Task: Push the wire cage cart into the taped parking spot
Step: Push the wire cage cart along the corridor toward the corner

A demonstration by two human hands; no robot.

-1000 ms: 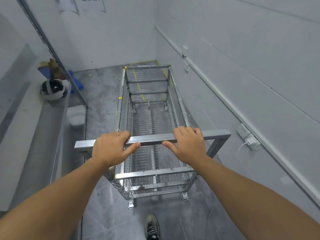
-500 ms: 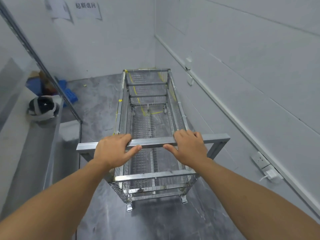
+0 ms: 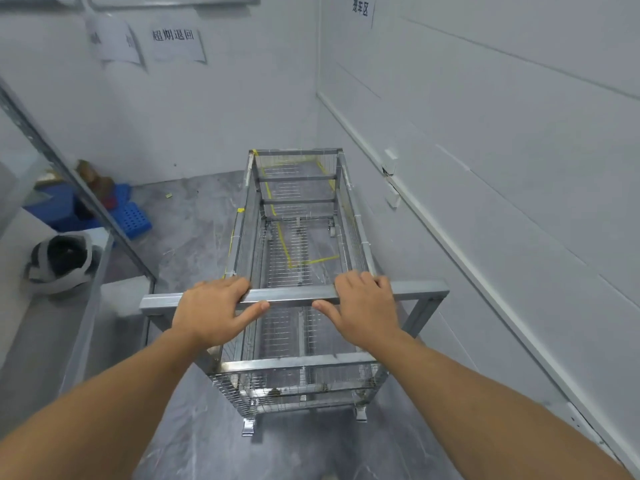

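Note:
A long metal wire cage cart (image 3: 351,216) stands lengthwise in front of me, its far end close to the room's far right corner. My left hand (image 3: 213,308) and my right hand (image 3: 363,306) both grip the cart's flat metal handle bar (image 3: 420,292), thumbs under it. Yellow tape lines (image 3: 287,249) on the grey floor show through the cart's mesh bottom: one long line runs away from me and a short one crosses near the cart's middle. More yellow tape shows under the far end.
A white wall with a cable duct (image 3: 450,244) runs close along the cart's right side. On the left stand a metal shelf frame (image 3: 83,199), a blue crate (image 3: 133,218) and a black-and-white bundle (image 3: 60,261). Paper signs (image 3: 176,43) hang on the far wall.
The cart has rolled forward toward the far corner with both hands on the handle. The yellow tape now lies further under the cart, and the wall socket has passed out of view.

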